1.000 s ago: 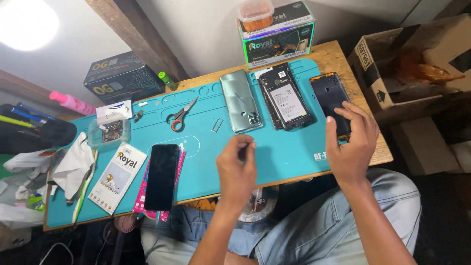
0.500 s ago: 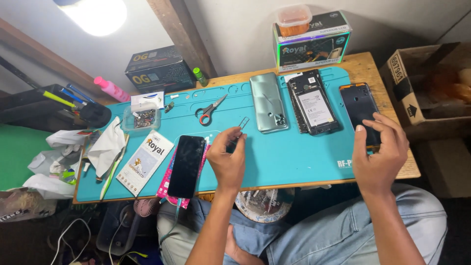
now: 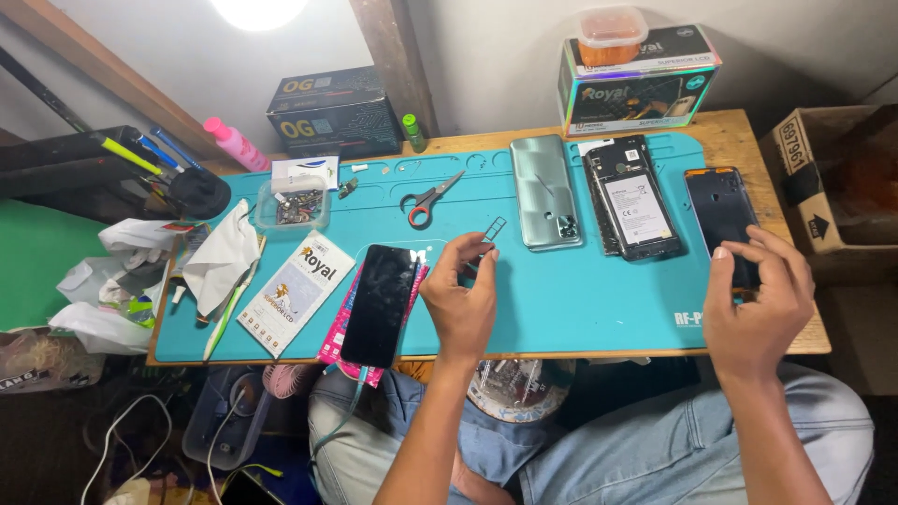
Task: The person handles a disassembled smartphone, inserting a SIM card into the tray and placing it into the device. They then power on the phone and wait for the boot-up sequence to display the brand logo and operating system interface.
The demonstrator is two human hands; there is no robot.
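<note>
left hand (image 3: pixel 460 297): pinches small tool, sim tray (image 3: pixel 493 227) just beyond its fingertips
right hand (image 3: pixel 760 292): grips dark screen panel (image 3: pixel 720 220), long axis pointing away

Dark phone frame (image 3: pixel 722 220): flat on teal mat's right end, long axis running away from person, near end under right hand. Small tray (image 3: pixel 493 228): thin, pale, slotted, just past left fingertips, lying on mat.

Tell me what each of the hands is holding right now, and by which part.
The left hand pinches a small tool at its lower end. The right hand grips the dark phone frame by its bottom end, on the mat.
</note>
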